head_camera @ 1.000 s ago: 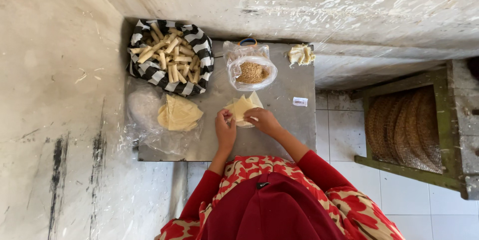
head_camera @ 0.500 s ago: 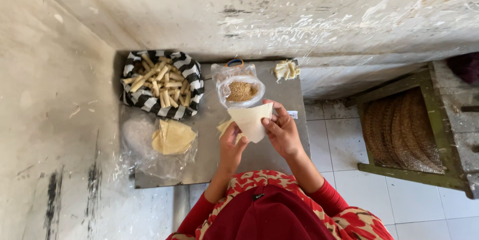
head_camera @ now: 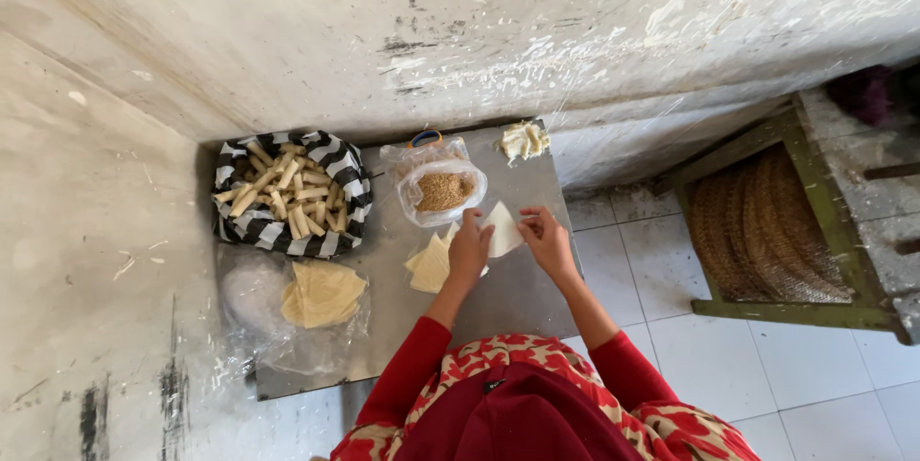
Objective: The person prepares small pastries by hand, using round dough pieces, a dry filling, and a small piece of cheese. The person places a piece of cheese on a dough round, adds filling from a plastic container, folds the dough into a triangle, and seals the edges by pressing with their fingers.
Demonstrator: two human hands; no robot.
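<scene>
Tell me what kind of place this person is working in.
Probably a home kitchen corner used for making snacks. A metal table sits against a rough plastered wall on a white tiled floor, with a striped basket of rolled pastry sticks and a bag of filling.

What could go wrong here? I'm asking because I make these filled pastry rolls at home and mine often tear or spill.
The thin pale triangular wrapper hangs between the left hand and right hand, so it might tear if pulled. The clear plastic bowl of brown crumbly filling sits close to the left hand and could be knocked. The stack of pale wrappers lies uncovered on the grey metal tabletop and may dry out.
</scene>
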